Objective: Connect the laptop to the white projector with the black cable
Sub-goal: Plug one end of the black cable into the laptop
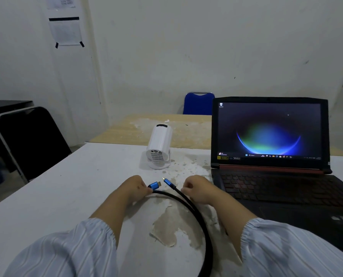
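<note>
The thick black braided cable (194, 214) loops across the white, chipped desk (66, 186) between the person's forearms, both of its blue metal-shelled plugs brought up together in front of the hands. The left hand (133, 186) pinches the cable just behind the wider blue plug (154, 185), whose gold tip points right and a little away; the right hand (196, 188) is curled around the other strand, with the slimmer blue plug (167, 182) sticking out beyond it toward the upper left. The two plug tips sit near each other without touching. Straight ahead of the left-hand plug, farther back on the desk, stands the small white cylindrical projector (159, 145) on its round base, its vented rear face with ports turned toward the person. The open black laptop with red trim (270, 156) sits just beside the right hand, screen lit. So the left hand is likely the nearer one for the projector's ports, the right for the laptop's side. A black folding chair (26, 140) stands off to the left.
</note>
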The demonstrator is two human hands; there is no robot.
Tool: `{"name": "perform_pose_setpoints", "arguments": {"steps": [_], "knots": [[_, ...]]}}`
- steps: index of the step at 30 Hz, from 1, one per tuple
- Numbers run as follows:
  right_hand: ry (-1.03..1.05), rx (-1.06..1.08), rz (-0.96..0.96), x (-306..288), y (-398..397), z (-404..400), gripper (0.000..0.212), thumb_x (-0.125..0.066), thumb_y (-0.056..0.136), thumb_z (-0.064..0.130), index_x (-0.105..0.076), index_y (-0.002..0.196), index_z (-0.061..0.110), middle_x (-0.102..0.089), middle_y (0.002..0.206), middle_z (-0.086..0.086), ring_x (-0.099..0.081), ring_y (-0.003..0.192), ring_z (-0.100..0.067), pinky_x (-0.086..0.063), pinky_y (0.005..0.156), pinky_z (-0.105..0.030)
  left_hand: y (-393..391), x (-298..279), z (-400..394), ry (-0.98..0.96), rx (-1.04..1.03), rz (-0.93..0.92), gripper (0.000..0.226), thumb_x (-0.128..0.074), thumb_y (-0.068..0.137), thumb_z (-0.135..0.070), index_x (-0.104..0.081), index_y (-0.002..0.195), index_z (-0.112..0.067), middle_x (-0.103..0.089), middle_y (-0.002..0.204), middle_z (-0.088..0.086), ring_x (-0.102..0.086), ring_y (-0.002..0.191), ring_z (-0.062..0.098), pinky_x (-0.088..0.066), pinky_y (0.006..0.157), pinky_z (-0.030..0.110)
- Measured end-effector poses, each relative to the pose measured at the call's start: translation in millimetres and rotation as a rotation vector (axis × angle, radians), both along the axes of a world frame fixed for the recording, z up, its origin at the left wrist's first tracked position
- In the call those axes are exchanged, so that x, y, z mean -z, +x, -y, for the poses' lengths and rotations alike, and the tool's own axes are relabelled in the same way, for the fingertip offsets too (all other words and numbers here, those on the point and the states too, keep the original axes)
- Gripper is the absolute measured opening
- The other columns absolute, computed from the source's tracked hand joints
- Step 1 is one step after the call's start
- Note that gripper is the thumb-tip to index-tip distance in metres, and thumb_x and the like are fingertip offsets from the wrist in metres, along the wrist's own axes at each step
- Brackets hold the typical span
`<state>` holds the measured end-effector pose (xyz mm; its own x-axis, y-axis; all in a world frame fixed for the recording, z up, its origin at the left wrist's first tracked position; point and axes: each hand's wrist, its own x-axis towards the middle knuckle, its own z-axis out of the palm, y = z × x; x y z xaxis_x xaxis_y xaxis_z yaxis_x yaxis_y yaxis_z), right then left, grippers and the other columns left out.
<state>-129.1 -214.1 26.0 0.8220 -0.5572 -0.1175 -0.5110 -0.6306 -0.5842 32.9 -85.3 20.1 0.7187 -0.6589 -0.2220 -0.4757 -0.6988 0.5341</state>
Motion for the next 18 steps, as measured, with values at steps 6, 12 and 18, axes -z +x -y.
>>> {"name": "perform_pose_setpoints", "arguments": {"steps": [6, 12, 18], "knots": [[0.056, -0.019, 0.038, 1, 1, 2, 0.018, -0.056, 0.090, 0.023, -0.065, 0.092, 0.007, -0.067, 0.093, -0.010, -0.060, 0.068, -0.013, -0.047, 0.065, -0.024, 6, 6, -7, -0.022, -0.029, 0.007, 0.026, -0.062, 0.085, -0.031, -0.048, 0.096, -0.013, -0.049, 0.092, 0.008, -0.045, 0.070, 0.016, -0.034, 0.054, 0.022], [-0.042, -0.072, -0.073, 6, 9, -10, 0.032, -0.059, 0.088, 0.020, -0.066, 0.115, 0.004, -0.065, 0.114, -0.015, -0.059, 0.093, -0.024, -0.046, 0.077, -0.027, 12, 8, -11, -0.117, -0.075, 0.076, 0.010, -0.044, 0.092, -0.013, -0.047, 0.084, -0.009, -0.042, 0.067, 0.001, -0.039, 0.061, 0.016, -0.031, 0.055, 0.025], [-0.051, -0.077, -0.124, 3, 9, -12, 0.029, -0.052, 0.089, 0.011, -0.068, 0.111, 0.001, -0.064, 0.099, -0.020, -0.051, 0.080, -0.022, -0.042, 0.065, -0.024, 25, 11, -27, 0.039, -0.157, 0.247, 0.028, -0.040, 0.089, -0.001, -0.056, 0.112, 0.001, -0.058, 0.103, 0.015, -0.053, 0.088, 0.028, -0.044, 0.080, 0.031]]}}
